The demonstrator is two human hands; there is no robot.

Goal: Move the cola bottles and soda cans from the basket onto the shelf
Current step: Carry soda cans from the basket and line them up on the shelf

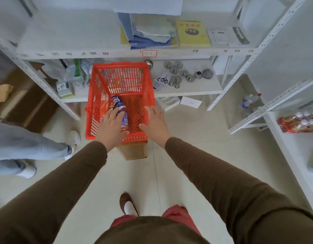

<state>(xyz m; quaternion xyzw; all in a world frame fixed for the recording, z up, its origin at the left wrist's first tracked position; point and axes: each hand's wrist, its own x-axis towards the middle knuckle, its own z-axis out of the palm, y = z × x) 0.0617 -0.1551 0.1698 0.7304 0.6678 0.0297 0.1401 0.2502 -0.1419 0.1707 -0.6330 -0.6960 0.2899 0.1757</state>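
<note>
Centre of frame: red slatted plastic basket (97, 95) on a cardboard box (134, 152). Inside, at lower left, blue soda cans (121, 110) lying flat. Left hand (110, 127) spread over cans, grasp unclear. Right hand (155, 123) open, empty, above right rim. White metal shelf (196, 88) behind.

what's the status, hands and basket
Left hand open, reaching onto the cans in the basket. Right hand open, empty, at basket's right rim. No bottles visible inside. Nothing in the way.
</note>
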